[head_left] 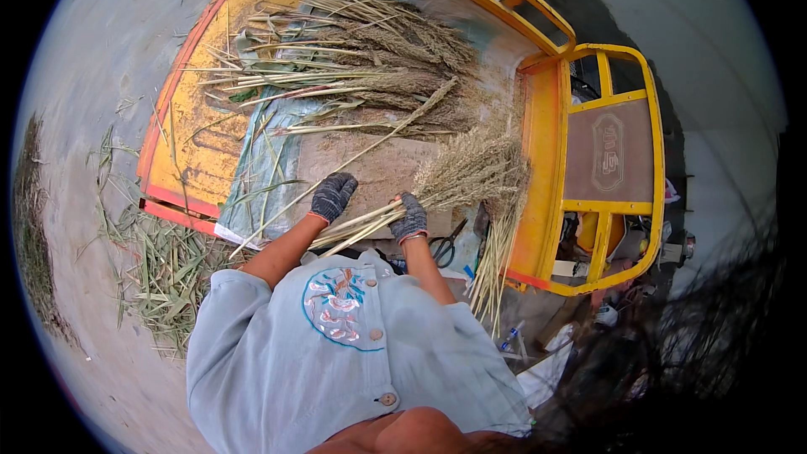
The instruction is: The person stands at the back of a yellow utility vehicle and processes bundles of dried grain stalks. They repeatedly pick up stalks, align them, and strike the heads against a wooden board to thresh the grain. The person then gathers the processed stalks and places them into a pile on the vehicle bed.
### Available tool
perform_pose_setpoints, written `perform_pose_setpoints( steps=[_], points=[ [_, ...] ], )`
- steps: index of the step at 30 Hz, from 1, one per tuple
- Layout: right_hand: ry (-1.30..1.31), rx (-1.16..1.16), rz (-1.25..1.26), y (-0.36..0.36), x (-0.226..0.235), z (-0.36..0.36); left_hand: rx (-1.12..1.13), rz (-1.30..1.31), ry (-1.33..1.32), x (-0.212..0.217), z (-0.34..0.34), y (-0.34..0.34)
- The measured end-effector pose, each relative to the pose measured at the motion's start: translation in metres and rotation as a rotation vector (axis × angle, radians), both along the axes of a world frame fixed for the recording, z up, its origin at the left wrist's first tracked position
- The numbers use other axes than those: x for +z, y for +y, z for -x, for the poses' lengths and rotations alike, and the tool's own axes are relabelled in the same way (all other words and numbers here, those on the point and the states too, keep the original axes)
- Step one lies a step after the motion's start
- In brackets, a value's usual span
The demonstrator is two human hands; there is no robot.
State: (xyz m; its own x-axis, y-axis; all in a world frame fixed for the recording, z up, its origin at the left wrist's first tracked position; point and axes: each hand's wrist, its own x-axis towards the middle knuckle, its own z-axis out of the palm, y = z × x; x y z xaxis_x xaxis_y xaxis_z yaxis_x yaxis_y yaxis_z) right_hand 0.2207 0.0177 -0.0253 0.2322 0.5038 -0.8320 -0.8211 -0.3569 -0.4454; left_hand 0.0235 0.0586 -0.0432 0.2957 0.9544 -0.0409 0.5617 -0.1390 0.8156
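Both my hands wear dark grey knitted gloves. My left hand (pixel 334 196) is closed around one long pale sorghum stalk (pixel 378 145), which slants from beside my left elbow up to its seed head at the far right. My right hand (pixel 410 217) grips a bundle of sorghum stalks (pixel 363 225) just below their bushy seed heads (pixel 471 170). The cut ends of this bundle point back toward my waist. Beyond my hands, a large pile of sorghum (pixel 378 42) lies with its heads to the right.
The yellow cart bed (pixel 223 126) has a red edge and is partly covered by a greenish sheet (pixel 269 147). Scissors (pixel 445 247) lie right of my right hand, next to another stalk bundle (pixel 496 256). A yellow railing (pixel 654 160) stands at right. Stripped leaves (pixel 168 269) litter the ground at left.
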Motion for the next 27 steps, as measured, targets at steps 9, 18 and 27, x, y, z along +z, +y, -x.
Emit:
perform_pose_setpoints(
  steps=[9,18,27],
  points=[
    [0.018,-0.168,0.042,-0.006,-0.004,-0.022,0.042,0.245,0.742,-0.054,0.036,0.020],
    [-0.034,-0.152,0.027,0.010,-0.020,-0.013,-0.009,-0.131,0.446,0.009,0.080,-0.024],
    [0.055,0.009,-0.224,0.024,-0.039,-0.023,-0.168,-0.103,0.497,0.045,0.082,-0.059]
  ],
)
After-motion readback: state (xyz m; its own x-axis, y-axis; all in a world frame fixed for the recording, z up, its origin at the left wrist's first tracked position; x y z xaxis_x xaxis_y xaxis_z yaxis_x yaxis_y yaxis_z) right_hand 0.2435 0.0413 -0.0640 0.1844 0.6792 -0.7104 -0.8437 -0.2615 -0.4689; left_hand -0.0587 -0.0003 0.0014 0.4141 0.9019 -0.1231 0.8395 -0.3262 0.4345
